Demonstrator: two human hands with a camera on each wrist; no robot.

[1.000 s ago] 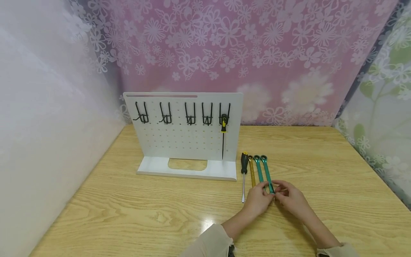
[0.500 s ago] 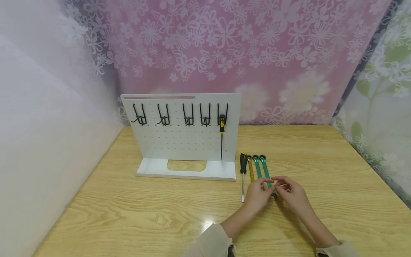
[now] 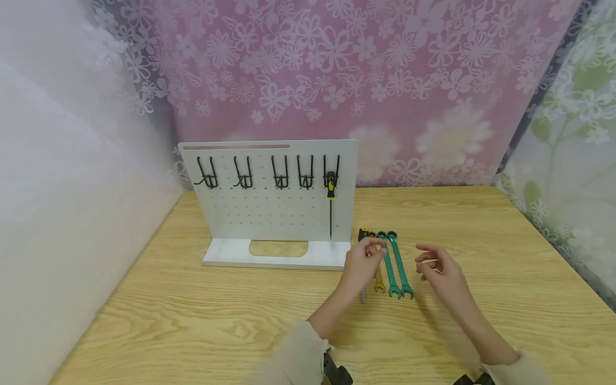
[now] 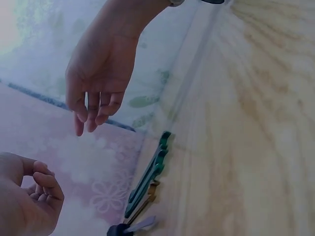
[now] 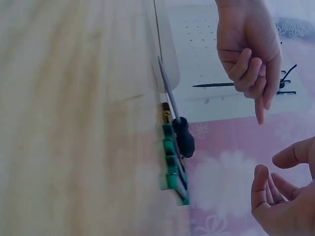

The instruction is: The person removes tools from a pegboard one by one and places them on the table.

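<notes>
In the head view my left hand point(image 3: 361, 266) is over the upper part of a black-and-yellow screwdriver point(image 3: 363, 233) and a gold combination wrench point(image 3: 379, 284), partly hiding both. It holds nothing; its fingers are loosely bent. Beside them lie two green combination wrenches, a left one point(image 3: 391, 274) and a right one point(image 3: 400, 264), side by side, open ends toward me. My right hand point(image 3: 445, 274) is to the right of the wrenches, fingers relaxed and without anything in them. Both wrist views show the two hands apart, with the row of tools point(image 4: 147, 184) lying on the table.
A white pegboard point(image 3: 284, 219) stands on the table point(image 3: 192, 321) at the back left. It carries several black hooks point(image 3: 243, 176); another black-and-yellow screwdriver point(image 3: 331, 187) hangs from the rightmost one. A pink floral curtain point(image 3: 313, 69) is behind.
Both hands were at the lower end of the right green wrench. Now they have parted: the left rose and went left over the screwdriver, the right moved slightly away, uncovering the wrenches' open ends.
</notes>
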